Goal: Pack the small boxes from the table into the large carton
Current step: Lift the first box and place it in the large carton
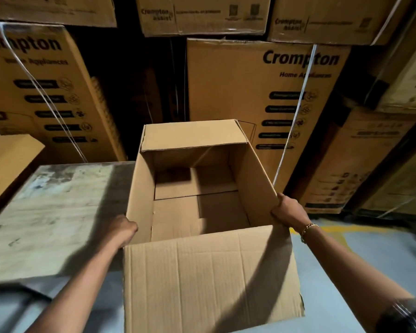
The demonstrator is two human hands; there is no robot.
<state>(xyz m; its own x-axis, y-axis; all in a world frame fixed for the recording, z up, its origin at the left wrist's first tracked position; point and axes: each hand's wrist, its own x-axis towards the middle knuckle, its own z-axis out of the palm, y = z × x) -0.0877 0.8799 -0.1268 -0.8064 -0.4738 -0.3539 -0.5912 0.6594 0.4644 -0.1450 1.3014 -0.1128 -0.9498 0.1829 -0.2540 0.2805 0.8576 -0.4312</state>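
Note:
A large brown carton (211, 280) stands open in front of me, its near flap folded down toward me and its far flap upright. Only bare cardboard shows inside it. My left hand (124, 228) presses against the carton's left wall from outside, its fingers hidden behind the wall. My right hand (287, 209) grips the top edge of the right wall. No small boxes are in view.
A worn, stained table (55, 212) stands left of the carton, touching it. A plain cardboard box (7, 157) sits at the table's far left. Tall stacked printed cartons (262, 92) wall off the back and right. Grey floor (346, 260) with a yellow line lies to the right.

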